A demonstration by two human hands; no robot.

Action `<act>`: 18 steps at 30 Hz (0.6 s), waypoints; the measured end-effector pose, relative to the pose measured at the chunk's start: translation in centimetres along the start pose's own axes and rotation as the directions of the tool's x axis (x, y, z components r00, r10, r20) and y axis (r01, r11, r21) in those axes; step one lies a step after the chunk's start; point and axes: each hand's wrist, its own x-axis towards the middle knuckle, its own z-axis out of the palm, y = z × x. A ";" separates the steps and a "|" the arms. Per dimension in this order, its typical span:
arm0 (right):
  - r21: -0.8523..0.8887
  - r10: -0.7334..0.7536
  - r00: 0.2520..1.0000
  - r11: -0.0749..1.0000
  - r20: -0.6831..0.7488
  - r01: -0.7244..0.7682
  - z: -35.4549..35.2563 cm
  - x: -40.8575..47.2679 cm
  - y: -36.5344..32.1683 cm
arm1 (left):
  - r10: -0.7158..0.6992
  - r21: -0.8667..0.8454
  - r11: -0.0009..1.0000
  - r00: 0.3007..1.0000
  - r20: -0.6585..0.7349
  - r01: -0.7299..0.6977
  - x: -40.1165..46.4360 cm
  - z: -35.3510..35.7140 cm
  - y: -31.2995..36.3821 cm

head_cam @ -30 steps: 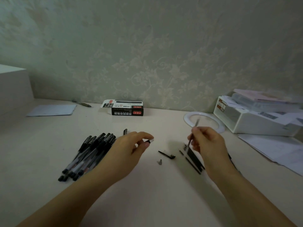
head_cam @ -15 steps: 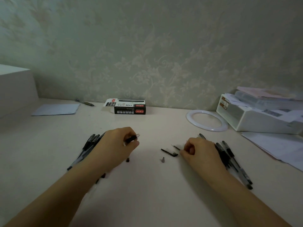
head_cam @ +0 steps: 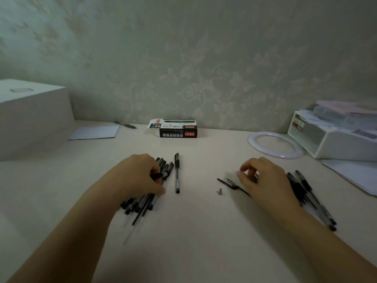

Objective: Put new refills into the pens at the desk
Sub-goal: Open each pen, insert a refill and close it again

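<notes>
Two hands are seen over the desk (head_cam: 193, 231). The left hand (head_cam: 140, 176) is laid on a pile of pens (head_cam: 142, 201) left of the desk's middle, its fingers curled over them; whether any pen is actually gripped cannot be told, nor can the pile be counted under the hand. One pen (head_cam: 177, 173) lies alone just right of the pile, apart from it. The right hand (head_cam: 263, 178) is half open with fingers bent, its tips at some thin black parts (head_cam: 230, 183); a hold cannot be told. One small cone tip (head_cam: 220, 191) lies beside them. More pens (head_cam: 312, 197), at least three, lie past the right wrist. One box (head_cam: 175, 129) at the back edge is printed "1120"; its other writing is too small to read. One white ring (head_cam: 275, 144) lies near the back right corner.
</notes>
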 end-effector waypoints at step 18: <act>0.022 -0.003 0.999 1.000 0.045 0.002 0.0 -0.2 -0.6 | -0.108 0.054 0.993 0.994 0.011 0.107 0.5 1.2 -0.1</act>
